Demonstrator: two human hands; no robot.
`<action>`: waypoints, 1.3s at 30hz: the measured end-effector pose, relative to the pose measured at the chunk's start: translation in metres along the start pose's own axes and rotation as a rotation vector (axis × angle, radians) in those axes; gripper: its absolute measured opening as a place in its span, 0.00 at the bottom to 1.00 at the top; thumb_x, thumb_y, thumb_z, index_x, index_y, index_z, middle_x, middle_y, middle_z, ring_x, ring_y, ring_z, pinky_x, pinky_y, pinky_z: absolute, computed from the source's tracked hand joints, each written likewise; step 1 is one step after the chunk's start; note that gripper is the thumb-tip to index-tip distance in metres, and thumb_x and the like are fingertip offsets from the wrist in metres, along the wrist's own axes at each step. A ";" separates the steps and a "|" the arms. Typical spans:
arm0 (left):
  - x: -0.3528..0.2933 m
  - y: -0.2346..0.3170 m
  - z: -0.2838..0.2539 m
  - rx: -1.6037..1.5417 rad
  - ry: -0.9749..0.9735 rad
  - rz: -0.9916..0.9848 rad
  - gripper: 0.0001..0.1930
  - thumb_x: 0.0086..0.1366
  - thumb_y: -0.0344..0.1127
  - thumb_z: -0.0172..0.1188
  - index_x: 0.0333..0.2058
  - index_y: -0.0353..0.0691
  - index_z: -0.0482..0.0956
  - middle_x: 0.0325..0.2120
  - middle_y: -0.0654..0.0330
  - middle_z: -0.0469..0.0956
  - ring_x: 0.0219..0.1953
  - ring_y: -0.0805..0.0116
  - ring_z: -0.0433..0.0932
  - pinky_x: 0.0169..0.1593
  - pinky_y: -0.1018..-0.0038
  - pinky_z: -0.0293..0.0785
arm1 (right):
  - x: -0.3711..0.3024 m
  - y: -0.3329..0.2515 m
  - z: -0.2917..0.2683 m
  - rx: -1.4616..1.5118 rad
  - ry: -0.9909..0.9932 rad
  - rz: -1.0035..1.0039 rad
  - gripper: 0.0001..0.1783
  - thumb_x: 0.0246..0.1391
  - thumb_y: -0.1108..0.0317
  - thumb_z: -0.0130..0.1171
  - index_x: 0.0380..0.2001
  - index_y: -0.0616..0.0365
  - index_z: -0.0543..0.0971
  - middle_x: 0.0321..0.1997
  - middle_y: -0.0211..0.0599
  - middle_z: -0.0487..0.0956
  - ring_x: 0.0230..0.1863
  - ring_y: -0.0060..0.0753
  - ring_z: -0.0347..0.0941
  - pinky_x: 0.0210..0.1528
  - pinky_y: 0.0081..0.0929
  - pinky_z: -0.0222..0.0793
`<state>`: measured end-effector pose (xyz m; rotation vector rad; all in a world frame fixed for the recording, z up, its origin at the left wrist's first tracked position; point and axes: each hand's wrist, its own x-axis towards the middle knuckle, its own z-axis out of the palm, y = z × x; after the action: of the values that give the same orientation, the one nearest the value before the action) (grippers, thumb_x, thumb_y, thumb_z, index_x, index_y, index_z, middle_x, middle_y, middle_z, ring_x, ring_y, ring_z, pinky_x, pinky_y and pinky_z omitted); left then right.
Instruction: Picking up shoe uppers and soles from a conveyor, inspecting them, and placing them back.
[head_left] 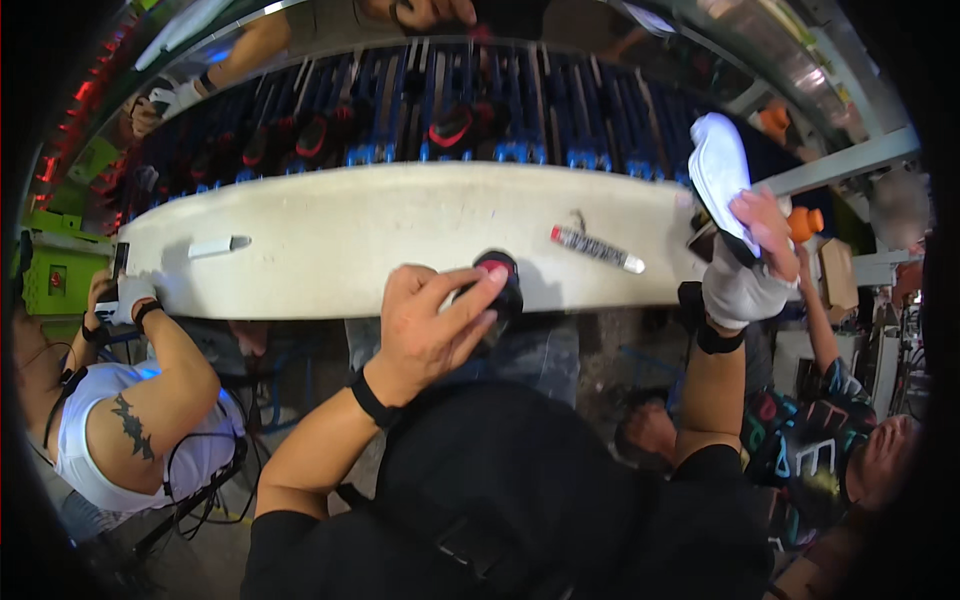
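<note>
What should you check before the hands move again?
1. Left hand has a hold on the black shoe: ok, its fingers wrap over it.
2. Right hand has a hold on the white shoe: ok, it is lifted at the bench's right end.
3. Black shoe rests on the bench: cannot tell, the hand hides its underside.
4. Marker lies apart from both hands: ok.
5. White marker lies out of the way: ok, far left.
6. Neighbour's gloved hand stays apart: ok, at the bench's left end.
</note>
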<state>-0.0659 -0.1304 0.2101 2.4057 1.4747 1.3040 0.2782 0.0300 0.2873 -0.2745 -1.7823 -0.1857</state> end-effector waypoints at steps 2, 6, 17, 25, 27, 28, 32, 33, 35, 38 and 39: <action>-0.006 -0.008 0.003 0.015 -0.017 0.002 0.31 0.56 0.32 0.79 0.61 0.45 0.87 0.46 0.62 0.88 0.35 0.58 0.77 0.46 0.62 0.77 | -0.030 -0.045 0.009 0.308 0.009 0.878 0.13 0.72 0.67 0.66 0.49 0.67 0.80 0.43 0.52 0.89 0.44 0.48 0.87 0.63 0.45 0.81; -0.025 0.001 0.014 -0.375 -0.017 -0.374 0.22 0.65 0.36 0.79 0.54 0.33 0.85 0.49 0.48 0.89 0.26 0.65 0.85 0.30 0.70 0.79 | -0.075 -0.120 0.041 0.753 -0.126 1.194 0.22 0.73 0.53 0.69 0.51 0.61 0.76 0.47 0.58 0.88 0.47 0.47 0.89 0.53 0.45 0.87; -0.019 0.011 0.007 -0.423 0.001 -0.233 0.18 0.66 0.40 0.80 0.36 0.34 0.80 0.55 0.41 0.88 0.29 0.61 0.89 0.30 0.72 0.83 | -0.110 -0.156 0.091 0.563 -0.316 0.854 0.23 0.59 0.63 0.81 0.45 0.54 0.75 0.71 0.68 0.78 0.55 0.57 0.89 0.51 0.38 0.86; -0.023 0.011 0.016 -0.434 0.040 -0.230 0.20 0.63 0.39 0.82 0.36 0.37 0.76 0.52 0.43 0.89 0.29 0.60 0.90 0.30 0.73 0.83 | -0.112 -0.149 0.091 0.555 -0.317 0.760 0.25 0.57 0.68 0.83 0.43 0.55 0.72 0.67 0.64 0.82 0.59 0.59 0.88 0.54 0.40 0.87; -0.023 0.013 0.022 -0.445 0.066 -0.242 0.20 0.63 0.39 0.82 0.36 0.37 0.75 0.51 0.43 0.89 0.30 0.59 0.90 0.31 0.72 0.84 | -0.117 -0.150 0.094 0.610 -0.261 0.806 0.24 0.56 0.68 0.83 0.42 0.56 0.73 0.65 0.63 0.83 0.58 0.57 0.88 0.54 0.40 0.87; -0.024 0.013 0.024 -0.455 0.094 -0.250 0.21 0.63 0.38 0.82 0.36 0.37 0.75 0.51 0.43 0.90 0.31 0.58 0.91 0.32 0.72 0.86 | -0.119 -0.150 0.095 0.663 -0.202 0.847 0.24 0.56 0.69 0.83 0.40 0.56 0.73 0.64 0.62 0.84 0.58 0.56 0.89 0.54 0.40 0.87; -0.019 0.009 0.013 -0.396 0.046 -0.248 0.20 0.64 0.38 0.81 0.36 0.36 0.74 0.50 0.44 0.90 0.32 0.57 0.92 0.35 0.71 0.87 | -0.114 -0.146 0.098 0.593 -0.245 0.918 0.23 0.54 0.69 0.84 0.35 0.57 0.73 0.60 0.59 0.87 0.57 0.55 0.89 0.54 0.40 0.87; -0.014 0.010 0.005 -0.388 -0.057 -0.326 0.20 0.65 0.38 0.81 0.36 0.37 0.74 0.50 0.44 0.90 0.32 0.57 0.92 0.34 0.71 0.87 | -0.114 -0.146 0.100 0.598 -0.239 0.945 0.24 0.53 0.70 0.85 0.32 0.56 0.73 0.59 0.58 0.88 0.57 0.54 0.89 0.54 0.39 0.87; -0.001 0.010 -0.018 -0.341 -0.262 -0.446 0.24 0.61 0.44 0.82 0.44 0.36 0.79 0.50 0.48 0.91 0.35 0.55 0.91 0.37 0.68 0.87 | -0.115 -0.145 0.109 0.582 -0.191 0.905 0.24 0.52 0.66 0.85 0.30 0.55 0.74 0.58 0.56 0.88 0.54 0.53 0.90 0.50 0.38 0.87; 0.053 0.027 -0.050 0.034 -0.498 -0.240 0.36 0.56 0.52 0.83 0.58 0.39 0.81 0.49 0.52 0.90 0.39 0.53 0.91 0.42 0.64 0.87 | -0.102 -0.153 0.112 0.514 -0.343 0.771 0.21 0.51 0.65 0.84 0.33 0.56 0.77 0.60 0.54 0.86 0.51 0.54 0.89 0.52 0.39 0.85; 0.052 0.029 -0.041 0.094 -0.508 -0.193 0.47 0.51 0.60 0.81 0.67 0.43 0.79 0.48 0.54 0.88 0.43 0.51 0.90 0.45 0.60 0.86 | -0.107 -0.161 0.115 0.500 -0.376 0.793 0.20 0.49 0.67 0.83 0.36 0.56 0.79 0.62 0.51 0.82 0.48 0.52 0.87 0.51 0.39 0.83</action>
<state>-0.0622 -0.1225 0.2817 2.3283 1.5764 0.5380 0.1475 -0.1018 0.1603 -0.6533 -1.8768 0.9124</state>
